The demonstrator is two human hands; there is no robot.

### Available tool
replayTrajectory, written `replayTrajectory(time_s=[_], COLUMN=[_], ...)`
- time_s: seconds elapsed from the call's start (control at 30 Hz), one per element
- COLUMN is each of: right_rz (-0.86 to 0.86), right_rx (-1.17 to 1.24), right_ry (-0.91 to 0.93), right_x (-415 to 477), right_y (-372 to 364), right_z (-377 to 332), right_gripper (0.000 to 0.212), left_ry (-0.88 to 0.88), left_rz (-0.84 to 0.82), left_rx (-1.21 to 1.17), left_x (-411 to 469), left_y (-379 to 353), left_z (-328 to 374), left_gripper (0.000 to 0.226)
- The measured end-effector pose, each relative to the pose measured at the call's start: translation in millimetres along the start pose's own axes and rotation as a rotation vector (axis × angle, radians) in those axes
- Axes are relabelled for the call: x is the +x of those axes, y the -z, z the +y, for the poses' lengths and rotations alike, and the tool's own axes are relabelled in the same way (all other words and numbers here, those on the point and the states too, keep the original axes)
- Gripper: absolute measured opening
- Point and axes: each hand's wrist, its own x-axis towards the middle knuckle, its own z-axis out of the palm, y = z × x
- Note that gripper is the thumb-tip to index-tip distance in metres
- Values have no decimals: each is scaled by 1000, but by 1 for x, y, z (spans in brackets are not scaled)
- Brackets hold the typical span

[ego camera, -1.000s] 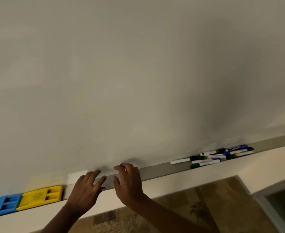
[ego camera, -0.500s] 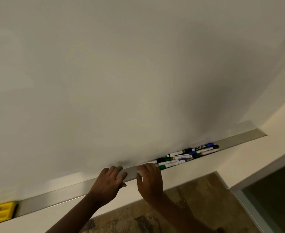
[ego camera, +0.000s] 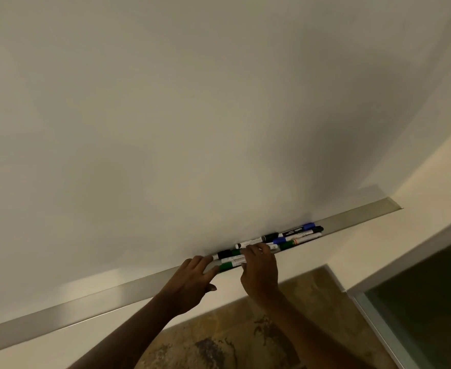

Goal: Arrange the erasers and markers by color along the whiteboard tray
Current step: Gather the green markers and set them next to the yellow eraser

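Observation:
Several markers (ego camera: 285, 237) with green, black and blue caps lie bunched on the metal whiteboard tray (ego camera: 85, 304). My left hand (ego camera: 192, 280) reaches the left end of the bunch, fingers spread and touching a green-capped marker (ego camera: 227, 265). My right hand (ego camera: 259, 270) rests over the middle of the bunch, its fingertips on the markers and hiding parts of them. Neither hand has lifted a marker. No eraser is in view.
The whiteboard (ego camera: 192, 115) fills the upper view. The tray ends at the right near a wall corner (ego camera: 394, 203). Below the tray runs a pale ledge (ego camera: 325, 251), then patterned floor (ego camera: 232, 336) and a dark glass panel (ego camera: 432, 302).
Both hands slid right along the tray from its bare middle onto the bunch of markers. The view followed, and the yellow and blue erasers left the frame at the left.

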Motion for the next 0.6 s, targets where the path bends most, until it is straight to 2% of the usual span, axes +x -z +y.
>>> replayTrajectory(time_s=[0.23,0.37,0.6], right_rz=[-109,-122,-97], right_rx=[-73,-90,-161], right_ry=[-32,23,172], right_x=[14,14,21], right_y=[-4,-9,-15], right_z=[30,42,57], right_gripper=[44,36,35], left_ry=[8,21,61], left_rz=[47,84,102], left_rx=[-30,-5,8], left_x=[22,25,21], left_y=[-12,-21,-31], left_z=[12,18,16], left_gripper=[74,76,72])
